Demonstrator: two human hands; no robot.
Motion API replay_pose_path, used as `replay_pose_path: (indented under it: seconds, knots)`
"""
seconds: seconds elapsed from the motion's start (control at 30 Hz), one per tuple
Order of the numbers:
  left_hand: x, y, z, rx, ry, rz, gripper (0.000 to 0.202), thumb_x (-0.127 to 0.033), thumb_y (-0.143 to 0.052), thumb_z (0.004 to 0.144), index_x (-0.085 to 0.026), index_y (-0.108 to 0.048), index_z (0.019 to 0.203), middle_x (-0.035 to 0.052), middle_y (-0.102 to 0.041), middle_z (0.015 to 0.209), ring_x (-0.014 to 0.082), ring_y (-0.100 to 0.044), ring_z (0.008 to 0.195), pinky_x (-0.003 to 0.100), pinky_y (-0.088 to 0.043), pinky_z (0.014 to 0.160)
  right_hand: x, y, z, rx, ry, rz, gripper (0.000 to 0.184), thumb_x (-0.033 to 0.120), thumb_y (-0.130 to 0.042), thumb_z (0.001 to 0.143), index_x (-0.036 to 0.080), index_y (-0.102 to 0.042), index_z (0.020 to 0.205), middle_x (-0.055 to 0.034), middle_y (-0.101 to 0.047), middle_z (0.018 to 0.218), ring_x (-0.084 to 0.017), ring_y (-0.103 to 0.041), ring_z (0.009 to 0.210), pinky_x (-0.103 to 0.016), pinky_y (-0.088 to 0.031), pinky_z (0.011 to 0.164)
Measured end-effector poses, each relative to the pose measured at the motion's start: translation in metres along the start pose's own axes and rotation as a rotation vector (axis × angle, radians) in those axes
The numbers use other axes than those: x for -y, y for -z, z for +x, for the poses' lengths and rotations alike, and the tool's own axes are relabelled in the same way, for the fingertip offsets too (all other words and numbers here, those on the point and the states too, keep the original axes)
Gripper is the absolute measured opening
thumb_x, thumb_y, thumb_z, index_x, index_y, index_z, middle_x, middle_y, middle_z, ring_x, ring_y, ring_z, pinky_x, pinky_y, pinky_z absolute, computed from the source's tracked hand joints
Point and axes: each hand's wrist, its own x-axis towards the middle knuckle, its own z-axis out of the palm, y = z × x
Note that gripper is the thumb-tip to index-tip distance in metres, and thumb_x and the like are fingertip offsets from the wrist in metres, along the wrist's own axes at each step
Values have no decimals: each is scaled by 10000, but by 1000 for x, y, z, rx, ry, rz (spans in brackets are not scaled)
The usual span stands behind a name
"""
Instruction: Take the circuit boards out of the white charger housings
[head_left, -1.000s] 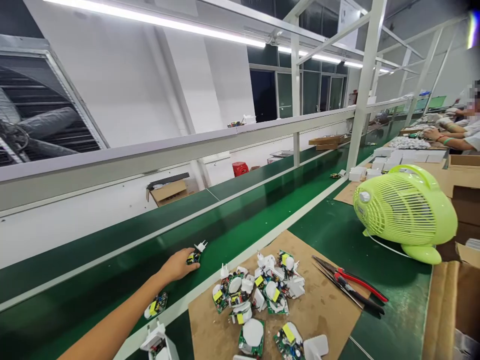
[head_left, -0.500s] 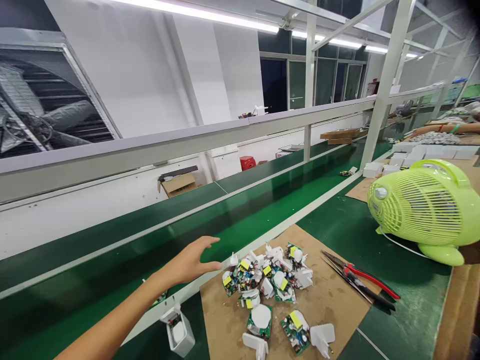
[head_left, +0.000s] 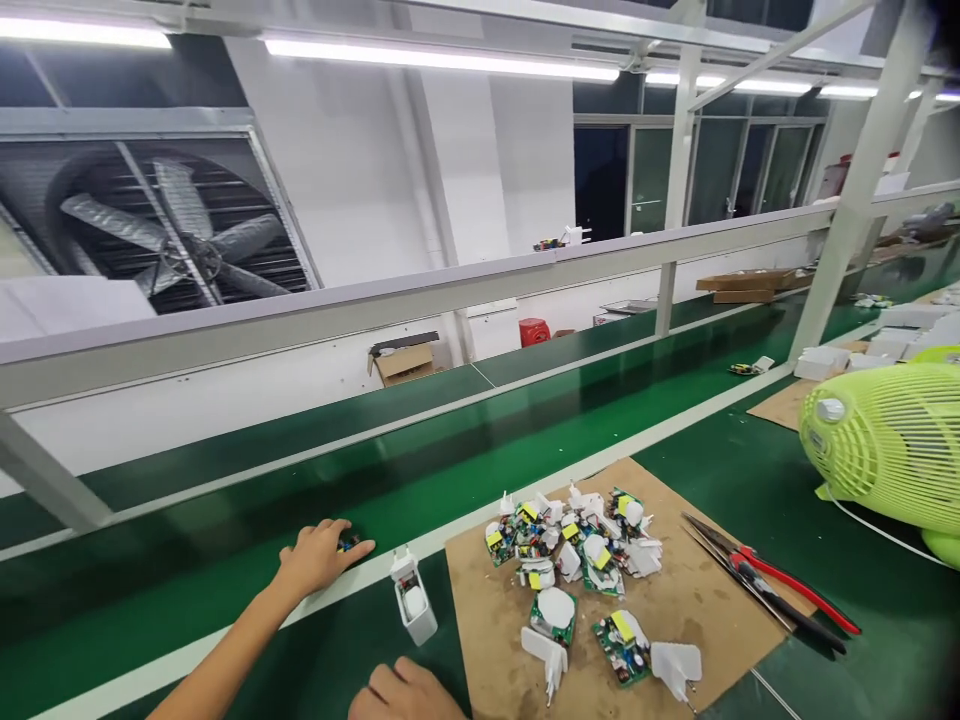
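Observation:
My left hand (head_left: 322, 557) reaches over the near rail onto the green conveyor belt, its thumb and fingers closed around a small circuit board (head_left: 348, 543). Much of that board is covered by the fingers. At the bottom edge my right hand (head_left: 409, 690) shows only in part, with curled fingers; its palm side is hidden. Between the two hands a white charger housing (head_left: 417, 612) lies with its plug end open and parts visible inside. Right of it, a pile of circuit boards with white plug pieces (head_left: 577, 540) covers part of a brown cardboard sheet (head_left: 480, 640).
Long-nose pliers (head_left: 772, 580) with red and black handles and a pair of tweezers (head_left: 742, 590) lie at the cardboard's right edge. A lime-green fan (head_left: 885, 450) stands at the right. A pale rail (head_left: 525, 490) borders the conveyor belt (head_left: 450, 480).
My left hand has come down onto the belt and closed around the circuit board there. My right hand has come into view at the bottom. The camera has turned left.

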Motion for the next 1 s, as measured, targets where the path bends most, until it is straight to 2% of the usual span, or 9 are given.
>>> replay_pose_path:
  seconds: [0.1, 0.23, 0.37, 0.43, 0.53, 0.63, 0.77, 0.87, 1.0]
  knots:
    - [8, 9, -9, -31, -11, -73, 506, -624, -668, 813, -174, -805, 1001, 189, -764, 1186, 406, -709, 1114, 463, -531, 966, 1, 9, -16, -67, 47, 5, 250, 425, -781, 845, 180, -728, 843, -44, -750, 882, -192, -667, 777, -314, -606, 702]
    - [8, 26, -38, -100, -57, -175, 487, -598, -614, 885, -168, -785, 1035, 163, -763, 1151, 346, -720, 1063, 391, -540, 940, 2, 27, -40, -222, 48, 43, 260, 349, -835, 729, 185, -724, 897, -55, -737, 1070, -250, -681, 920, -380, -637, 832]
    - [-5, 24, -108, -68, -204, -271, 397, -563, -711, 870, -214, -788, 1042, 73, -778, 1116, 256, -734, 1033, 294, -558, 916, 1, 38, -52, -413, -76, 102, 421, 86, -566, 906, 102, -594, 1326, -154, -701, 1206, -281, -688, 1047, -431, -628, 931]
    - [-12, 16, -148, -8, -284, -297, 390, -561, -869, 732, -254, -810, 966, 27, -791, 1085, 236, -745, 1026, 255, -569, 899, 0, 38, -55, -488, -78, 125, 489, 48, -479, 947, 84, -493, 1434, -196, -676, 1270, -302, -676, 1140, -466, -617, 970]
    - [-8, 10, -195, -32, -279, -298, 576, -597, -957, 618, -337, -812, 1111, 3, -770, 1267, 247, -727, 1152, 266, -570, 982, -3, 33, -60, -556, -69, 120, 609, 43, -471, 922, 122, -416, 1523, -197, -653, 1337, -326, -660, 1225, -499, -620, 988]
    - [26, 15, -224, -211, -88, -245, 516, -548, -831, 841, -288, -749, 1279, 101, -653, 1475, 341, -601, 1355, 461, -480, 1157, -1, 30, -64, -494, -70, 110, 724, 21, -444, 868, 174, -387, 1573, -170, -628, 1407, -329, -640, 1289, -519, -612, 1030]
    - [86, 18, -252, -418, 221, -79, 265, -332, -752, 907, -146, -772, 1095, 266, -593, 1466, 542, -371, 1480, 765, -346, 1130, 9, 39, -67, -306, -59, 179, 769, 32, -432, 867, 202, -335, 1611, -153, -593, 1473, -320, -600, 1357, -537, -573, 1108]
    - [108, 11, -266, -447, 324, 100, 157, -261, -746, 884, -147, -769, 989, 268, -637, 1403, 546, -414, 1445, 725, -440, 1055, 20, 49, -65, -194, -23, 224, 696, 129, -478, 954, 207, -300, 1622, -163, -541, 1539, -323, -546, 1425, -547, -536, 1155]
    - [107, 3, -263, -387, 277, 55, 155, -198, -602, 962, -179, -756, 960, 191, -661, 1405, 427, -542, 1369, 559, -510, 1039, 29, 53, -60, -123, 22, 258, 735, 145, -477, 971, 241, -229, 1656, -139, -475, 1622, -314, -478, 1494, -554, -501, 1191]
